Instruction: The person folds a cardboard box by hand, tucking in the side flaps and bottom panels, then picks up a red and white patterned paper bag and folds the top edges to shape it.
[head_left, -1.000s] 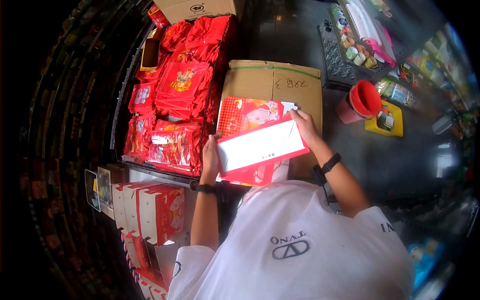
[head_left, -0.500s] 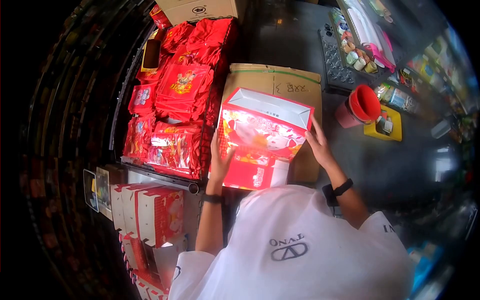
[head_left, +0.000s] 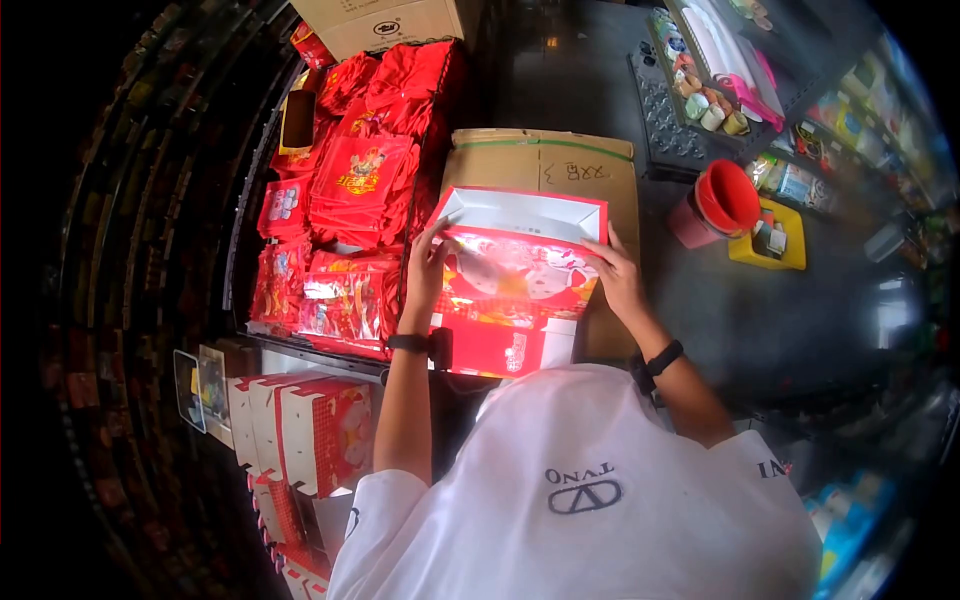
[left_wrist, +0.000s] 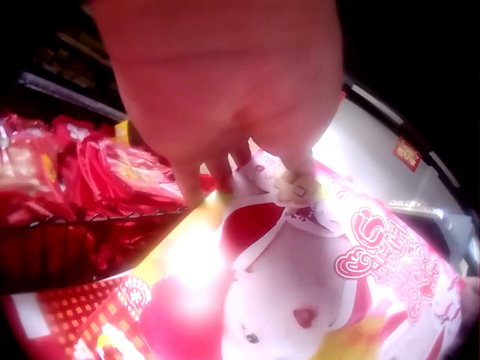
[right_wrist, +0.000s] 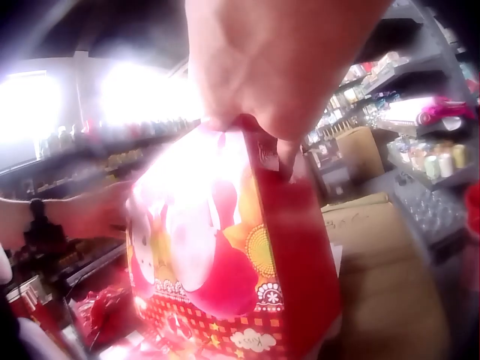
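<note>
A printed red and white box (head_left: 515, 275) stands over a cardboard carton (head_left: 590, 175), its white inside showing at the top. At its upper left corner my left hand (head_left: 425, 272) grips the rim. My right hand (head_left: 620, 280) holds the upper right corner. In the left wrist view, the fingers of my left hand (left_wrist: 225, 82) bend over the edge above a printed cartoon face (left_wrist: 285, 292). In the right wrist view, my right hand (right_wrist: 277, 67) pinches the top edge beside the plain red side (right_wrist: 300, 255). Below the box lies a flat red printed piece (head_left: 480, 345).
Red packets (head_left: 365, 185) fill a crate on the left. Stacked red and white boxes (head_left: 325, 430) stand at the lower left. To the right are a red bucket (head_left: 728, 198) and a yellow basket (head_left: 790, 235). A brown carton (head_left: 385, 25) is at the top.
The box has turned from its plain white face to its printed front and open top. My hands, flat against its sides half a second ago, have moved up to its upper corners.
</note>
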